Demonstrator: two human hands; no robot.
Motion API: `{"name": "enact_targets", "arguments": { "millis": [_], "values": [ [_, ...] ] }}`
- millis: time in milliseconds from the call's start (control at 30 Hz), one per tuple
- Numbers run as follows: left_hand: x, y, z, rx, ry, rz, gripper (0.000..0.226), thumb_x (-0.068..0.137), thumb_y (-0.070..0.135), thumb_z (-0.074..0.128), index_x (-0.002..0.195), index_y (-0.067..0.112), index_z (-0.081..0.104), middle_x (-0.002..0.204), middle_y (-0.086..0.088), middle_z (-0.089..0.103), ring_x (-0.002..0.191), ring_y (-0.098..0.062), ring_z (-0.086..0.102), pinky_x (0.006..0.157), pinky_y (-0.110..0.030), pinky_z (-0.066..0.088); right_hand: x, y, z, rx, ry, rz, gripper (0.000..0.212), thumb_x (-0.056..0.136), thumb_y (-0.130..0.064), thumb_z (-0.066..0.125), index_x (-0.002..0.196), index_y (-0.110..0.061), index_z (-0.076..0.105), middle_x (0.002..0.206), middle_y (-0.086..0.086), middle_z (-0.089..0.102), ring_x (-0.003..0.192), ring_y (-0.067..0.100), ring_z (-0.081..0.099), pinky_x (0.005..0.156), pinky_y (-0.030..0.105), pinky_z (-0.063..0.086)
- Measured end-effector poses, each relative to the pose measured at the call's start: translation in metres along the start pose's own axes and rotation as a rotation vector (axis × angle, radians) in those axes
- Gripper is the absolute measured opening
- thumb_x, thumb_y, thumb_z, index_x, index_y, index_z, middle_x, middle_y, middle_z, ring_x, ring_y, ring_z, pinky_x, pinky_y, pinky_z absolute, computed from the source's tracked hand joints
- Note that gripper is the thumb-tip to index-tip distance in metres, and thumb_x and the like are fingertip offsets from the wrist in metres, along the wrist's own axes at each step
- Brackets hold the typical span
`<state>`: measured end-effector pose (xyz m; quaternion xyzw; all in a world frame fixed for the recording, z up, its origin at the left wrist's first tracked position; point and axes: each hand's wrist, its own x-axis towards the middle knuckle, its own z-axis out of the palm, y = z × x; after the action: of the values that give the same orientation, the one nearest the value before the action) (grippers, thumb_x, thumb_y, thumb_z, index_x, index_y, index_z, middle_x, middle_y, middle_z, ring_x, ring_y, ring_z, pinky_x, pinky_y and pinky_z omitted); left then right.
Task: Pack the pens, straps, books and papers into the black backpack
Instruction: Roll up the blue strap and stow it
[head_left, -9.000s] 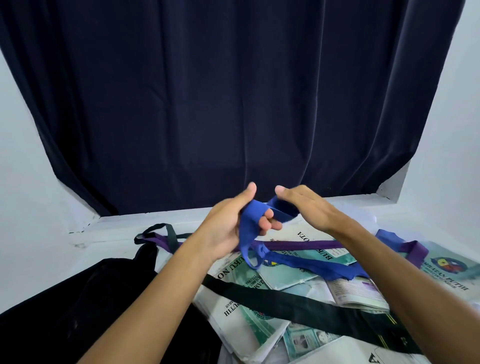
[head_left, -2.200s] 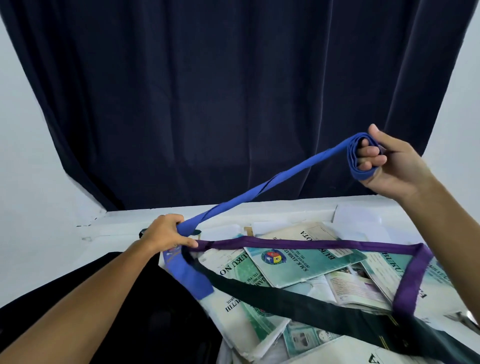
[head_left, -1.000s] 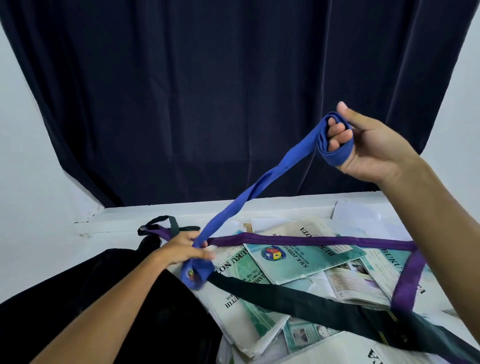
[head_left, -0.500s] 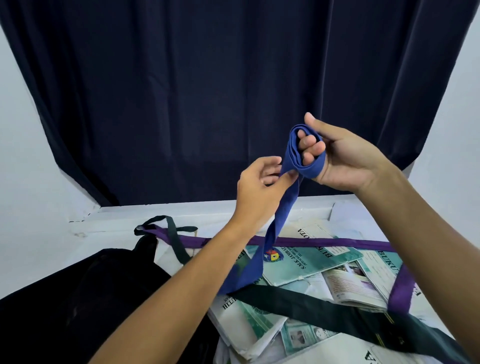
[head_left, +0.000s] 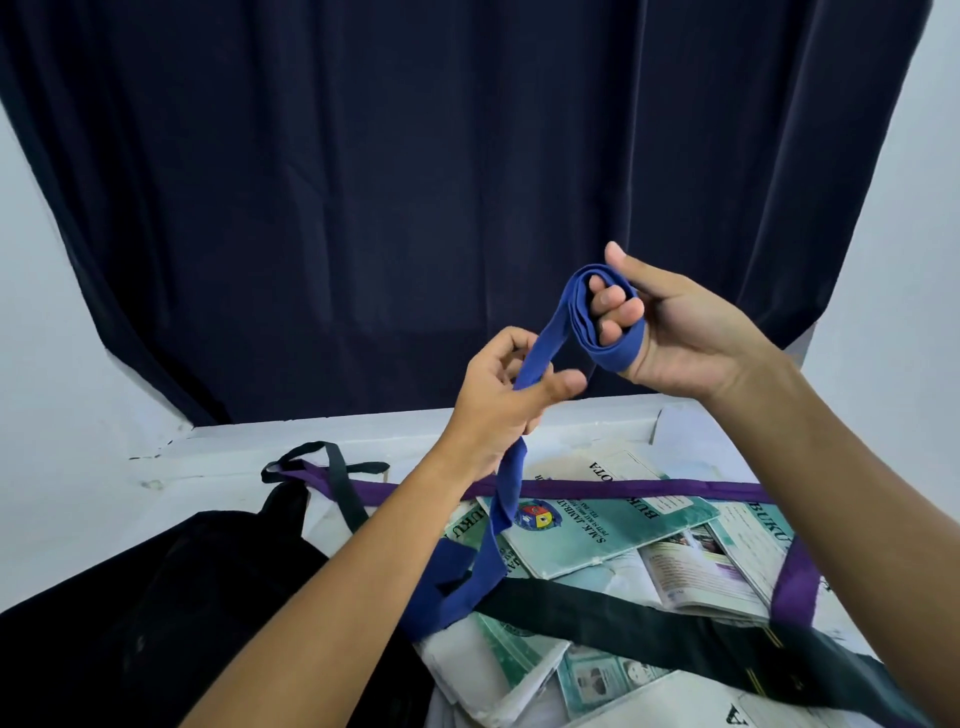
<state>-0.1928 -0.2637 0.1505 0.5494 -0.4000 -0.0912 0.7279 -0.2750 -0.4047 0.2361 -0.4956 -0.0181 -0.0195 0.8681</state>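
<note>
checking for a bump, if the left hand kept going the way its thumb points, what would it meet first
Most likely the right hand, at the blue strap coiled round its fingers. The left hand, gripping that strap's tail, points up and right toward it. Only a small gap shows, though depth is unclear.

- My white table (head_left: 218, 457) carries the black backpack (head_left: 171, 613) at left.
- Books and papers (head_left: 608, 535) lie in 1 heap at right.
- The purple strap (head_left: 649, 488) and black strap (head_left: 623, 623) cross this heap.

Blue strap (head_left: 506, 493), purple strap (head_left: 649, 488)
</note>
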Motion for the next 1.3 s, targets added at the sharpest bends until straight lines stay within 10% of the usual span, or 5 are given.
{"name": "enact_targets", "arguments": {
  "millis": [467, 767, 933, 1033, 1300],
  "values": [
    [-0.035, -0.021, 0.003, -0.060, -0.095, -0.196, 0.028, 0.103, 0.017, 0.039, 0.103, 0.003, 0.063, 0.079, -0.011, 0.073, 0.073, -0.024, 0.070, 0.068, -0.030, 0.055, 0.019, 0.012, 0.008, 0.057, 0.070, -0.336, 0.019, 0.099, -0.012, 0.051, 0.105, 0.003, 0.061, 0.092, 0.013, 0.072, 0.085, 0.021, 0.073, 0.080, 0.033, 0.060],
    [-0.043, -0.012, -0.017, -0.355, -0.304, -0.358, 0.029, 0.093, 0.013, 0.046, 0.111, 0.000, 0.065, 0.096, -0.010, 0.070, 0.084, -0.023, 0.066, 0.077, -0.039, 0.058, 0.038, 0.036, -0.021, -1.010, 0.078, -0.639, 0.015, 0.094, -0.005, 0.058, 0.097, 0.007, 0.067, 0.099, 0.013, 0.074, 0.090, 0.014, 0.072, 0.083, 0.034, 0.058],
    [-0.036, -0.005, -0.026, -0.359, -0.053, -0.370, 0.019, 0.094, 0.013, 0.053, 0.097, -0.002, 0.065, 0.067, -0.006, 0.052, 0.060, -0.017, 0.051, 0.064, -0.033, 0.055, 0.036, 0.038, -0.031, -1.487, -0.067, -0.387, 0.062, 0.087, -0.055, 0.061, 0.062, 0.001, 0.051, 0.057, 0.000, 0.053, 0.049, 0.005, 0.049, 0.056, 0.030, 0.038],
    [-0.032, -0.006, -0.034, -0.312, 0.097, -0.467, 0.028, 0.099, 0.008, 0.047, 0.121, -0.006, 0.056, 0.062, -0.007, 0.049, 0.050, -0.016, 0.047, 0.050, -0.030, 0.049, 0.027, 0.036, -0.027, -1.481, -0.201, 0.000, 0.074, 0.072, -0.069, 0.065, 0.079, 0.004, 0.065, 0.070, 0.010, 0.069, 0.067, 0.010, 0.071, 0.064, 0.025, 0.046],
    [-0.044, -0.016, -0.053, 0.087, -0.207, -0.414, 0.045, 0.064, 0.011, 0.087, 0.095, 0.011, 0.054, 0.076, -0.002, 0.057, 0.037, -0.010, 0.038, 0.036, -0.018, 0.032, 0.020, 0.027, -0.034, -1.230, -0.434, 0.403, 0.011, 0.073, -0.017, 0.081, 0.070, -0.012, 0.071, 0.063, 0.013, 0.066, 0.047, 0.017, 0.061, 0.050, 0.023, 0.051]
  ]
}}
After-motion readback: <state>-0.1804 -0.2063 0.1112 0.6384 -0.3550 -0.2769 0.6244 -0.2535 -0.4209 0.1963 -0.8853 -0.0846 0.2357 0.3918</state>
